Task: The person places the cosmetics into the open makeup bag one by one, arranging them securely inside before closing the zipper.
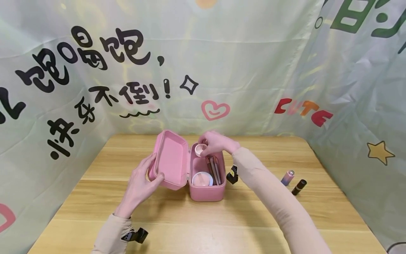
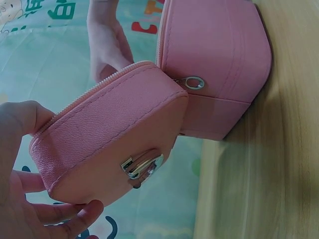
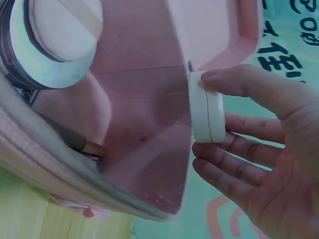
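Observation:
A pink cosmetic case [image 1: 207, 194] stands on the table with its lid [image 1: 172, 158] swung out to the left. My left hand [image 1: 141, 185] grips that lid, the thumb at its zipped rim and the fingers on its outer side, as the left wrist view shows. Over the far end of the case, my right hand [image 1: 219, 141] pinches a small white round container [image 3: 207, 107] by its edge. Inside the case, a round powder compact with a pale puff [image 1: 202, 179] lies at the near end, and several makeup brushes [image 1: 215, 171] lean along the right wall.
To the right on the wooden table [image 1: 253, 218] lie a pink-and-blue tube [image 1: 288, 177] and a black tube [image 1: 299, 187]. A printed cloth [image 1: 247, 77] hangs behind the table and along both sides. A metal clasp [image 2: 144, 167] sits on the lid's outside.

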A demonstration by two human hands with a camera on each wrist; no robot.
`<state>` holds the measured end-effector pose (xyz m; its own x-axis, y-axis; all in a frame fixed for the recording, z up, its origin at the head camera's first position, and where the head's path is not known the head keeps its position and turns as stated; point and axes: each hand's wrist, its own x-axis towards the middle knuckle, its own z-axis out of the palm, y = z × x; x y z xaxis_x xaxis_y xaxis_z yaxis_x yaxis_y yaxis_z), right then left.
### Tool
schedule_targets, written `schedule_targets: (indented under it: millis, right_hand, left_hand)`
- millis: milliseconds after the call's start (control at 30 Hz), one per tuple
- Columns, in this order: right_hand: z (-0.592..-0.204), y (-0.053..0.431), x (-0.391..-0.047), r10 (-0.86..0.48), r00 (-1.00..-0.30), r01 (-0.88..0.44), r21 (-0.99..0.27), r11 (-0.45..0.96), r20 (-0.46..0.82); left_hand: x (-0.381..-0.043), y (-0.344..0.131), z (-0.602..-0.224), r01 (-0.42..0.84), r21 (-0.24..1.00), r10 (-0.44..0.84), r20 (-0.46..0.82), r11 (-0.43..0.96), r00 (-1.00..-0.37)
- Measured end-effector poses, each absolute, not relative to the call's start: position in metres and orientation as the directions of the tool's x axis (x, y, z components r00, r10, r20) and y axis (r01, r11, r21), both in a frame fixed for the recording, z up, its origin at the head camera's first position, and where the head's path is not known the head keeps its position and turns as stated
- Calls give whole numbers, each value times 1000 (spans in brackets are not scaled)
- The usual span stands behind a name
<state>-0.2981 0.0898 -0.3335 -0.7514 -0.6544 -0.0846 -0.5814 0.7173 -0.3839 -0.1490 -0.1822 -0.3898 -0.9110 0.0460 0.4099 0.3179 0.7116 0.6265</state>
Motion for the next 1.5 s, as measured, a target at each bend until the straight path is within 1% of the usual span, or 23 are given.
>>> schedule_targets:
  millis: [233, 367, 600, 700, 967, 1233, 1300, 1433, 1500]
  right_hand:
    - [-340, 72, -304, -623, -741, -533, -345, 772, -249]
    - [-346, 65, -306, -612, -731, -532, -310, 788, -301]
    - [-354, 60, -304, -582, -705, -433, -404, 806, -406]
    - [-356, 59, -304, -578, -701, -434, -394, 810, -416]
    - [-365, 53, -306, -562, -725, -506, -246, 827, -399]
    - [-363, 48, -301, -540, -712, -568, -84, 819, -449]
    - [-362, 47, -299, -547, -703, -580, -79, 811, -454]
    - [-362, 45, -296, -544, -679, -567, -119, 815, -493]
    - [-361, 44, -294, -523, -679, -557, -103, 824, -516]
  left_hand:
    - [-149, -184, -390, 321, 624, 39, 422, 713, -906]
    - [-150, -184, -391, 324, 619, 44, 424, 716, -905]
    - [-150, -184, -390, 322, 620, 42, 422, 716, -905]
    - [-150, -184, -390, 321, 620, 42, 421, 716, -906]
    - [-150, -184, -389, 318, 620, 42, 417, 717, -908]
    - [-150, -184, -390, 321, 616, 44, 420, 719, -906]
    - [-150, -183, -390, 320, 615, 44, 420, 721, -907]
    - [-150, -183, -390, 320, 614, 45, 420, 721, -906]
    - [-150, -183, -390, 321, 613, 46, 421, 722, -906]
